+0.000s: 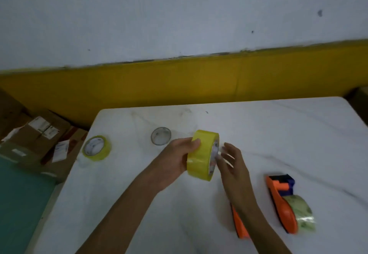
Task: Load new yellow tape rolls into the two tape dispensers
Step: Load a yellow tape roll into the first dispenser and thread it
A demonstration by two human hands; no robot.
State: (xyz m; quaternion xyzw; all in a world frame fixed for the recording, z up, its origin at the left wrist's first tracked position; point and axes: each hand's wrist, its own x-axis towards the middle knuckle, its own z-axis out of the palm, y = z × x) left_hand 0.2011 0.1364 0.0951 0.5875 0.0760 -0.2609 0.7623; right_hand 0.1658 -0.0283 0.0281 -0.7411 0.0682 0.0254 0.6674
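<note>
Yellow tape roll (202,155), thick and glossy, stands on edge gripped by the left hand (177,159); right hand (232,163) fingers spread loosely at its core.

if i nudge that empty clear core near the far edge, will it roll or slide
The empty core seems to lie flat on its end on the table, so it would probably slide, not roll. With no tape visible on it, it is likely very light and may skitter.

The right hand (231,164) and its forearm hide most of one orange dispenser (240,225). Its fingers are blurred. The worktop (139,204) runs off the bottom edge. Labels on the cardboard boxes (37,134) are unreadable.
</note>
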